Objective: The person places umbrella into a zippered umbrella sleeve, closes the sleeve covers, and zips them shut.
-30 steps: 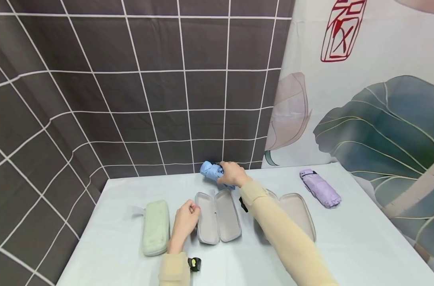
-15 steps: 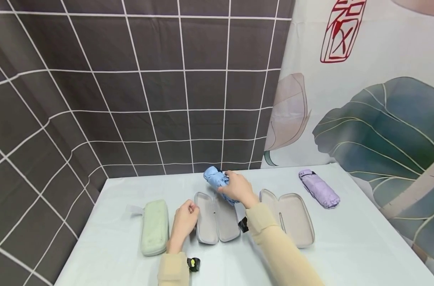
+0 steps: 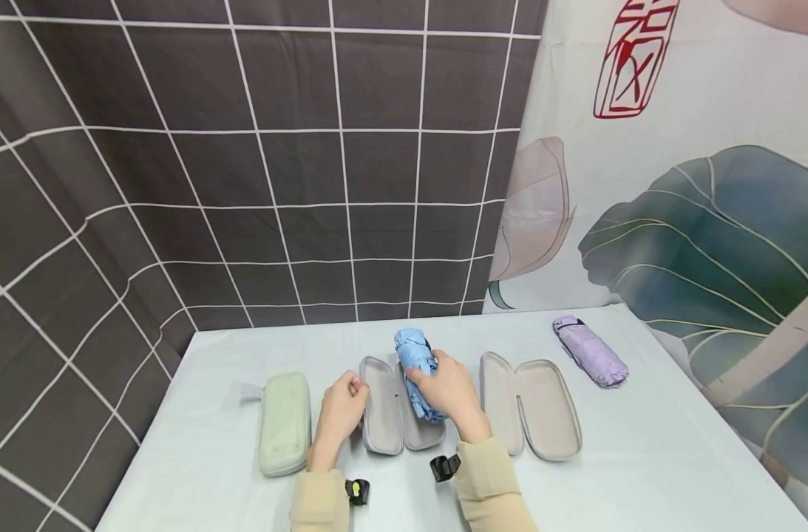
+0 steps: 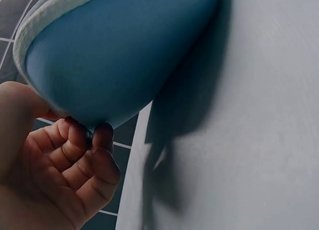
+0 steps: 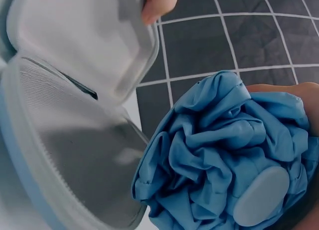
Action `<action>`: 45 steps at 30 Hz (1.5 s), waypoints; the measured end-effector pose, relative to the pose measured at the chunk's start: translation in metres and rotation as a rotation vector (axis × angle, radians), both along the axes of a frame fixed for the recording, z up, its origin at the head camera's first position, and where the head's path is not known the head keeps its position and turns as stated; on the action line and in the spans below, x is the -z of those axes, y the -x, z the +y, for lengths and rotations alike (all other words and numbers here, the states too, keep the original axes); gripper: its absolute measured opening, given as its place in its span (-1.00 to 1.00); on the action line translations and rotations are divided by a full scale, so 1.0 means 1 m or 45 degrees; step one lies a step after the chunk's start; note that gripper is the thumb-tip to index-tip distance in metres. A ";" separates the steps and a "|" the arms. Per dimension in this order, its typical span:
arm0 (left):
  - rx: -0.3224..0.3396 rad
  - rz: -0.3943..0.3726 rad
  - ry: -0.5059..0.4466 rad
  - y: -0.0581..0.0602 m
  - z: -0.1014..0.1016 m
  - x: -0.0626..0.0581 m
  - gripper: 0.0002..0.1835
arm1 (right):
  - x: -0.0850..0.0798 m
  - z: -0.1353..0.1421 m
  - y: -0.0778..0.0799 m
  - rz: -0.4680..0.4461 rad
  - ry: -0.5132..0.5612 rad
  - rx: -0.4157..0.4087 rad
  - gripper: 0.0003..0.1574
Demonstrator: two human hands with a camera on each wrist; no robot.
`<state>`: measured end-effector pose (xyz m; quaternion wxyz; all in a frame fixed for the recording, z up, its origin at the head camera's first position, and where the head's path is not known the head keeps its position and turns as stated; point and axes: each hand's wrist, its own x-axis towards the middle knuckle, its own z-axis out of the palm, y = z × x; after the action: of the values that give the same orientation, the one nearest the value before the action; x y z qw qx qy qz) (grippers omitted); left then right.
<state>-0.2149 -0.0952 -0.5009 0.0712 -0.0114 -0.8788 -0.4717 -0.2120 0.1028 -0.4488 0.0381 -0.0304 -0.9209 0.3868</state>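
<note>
A folded blue umbrella [image 3: 413, 350] is gripped by my right hand [image 3: 452, 388] and slants over the right half of an open zippered case [image 3: 381, 414]. In the right wrist view the umbrella's gathered cloth and flat pale handle end [image 5: 261, 196] face the camera, beside the case's grey lining [image 5: 75, 140]. My left hand [image 3: 340, 414] pinches the left rim of that case. Seen from the left wrist, the case's blue outer shell [image 4: 114, 60] rises from the table, with the curled fingers [image 4: 79, 167] at its edge.
A closed pale green case [image 3: 286, 425] lies left of my left hand. Right of the right hand lies another open case [image 3: 553, 414] with beige lining. A folded purple umbrella [image 3: 591, 353] rests at the back right of the white table [image 3: 670, 458]. A dark grid curtain [image 3: 297, 170] hangs behind.
My right hand has brought the blue umbrella from the table's back edge towards me, over the open case, turning it more lengthwise. The left hand has stayed at the case's rim.
</note>
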 end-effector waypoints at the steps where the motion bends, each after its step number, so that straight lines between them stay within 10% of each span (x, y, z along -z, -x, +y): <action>1: 0.000 0.005 0.004 0.000 0.000 0.000 -0.88 | 0.001 -0.001 -0.003 -0.003 0.014 0.001 -0.12; 30: 0.026 -0.036 0.018 0.000 0.003 -0.004 -0.91 | 0.037 0.002 -0.019 -0.172 0.233 0.036 -0.18; 45: 0.011 -0.036 0.020 -0.001 0.003 -0.005 -0.89 | 0.026 -0.004 -0.026 0.040 -0.133 0.083 -0.37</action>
<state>-0.2142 -0.0922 -0.4962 0.0566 -0.0091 -0.8834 -0.4651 -0.1856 0.0986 -0.4750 0.0668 -0.0524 -0.9375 0.3373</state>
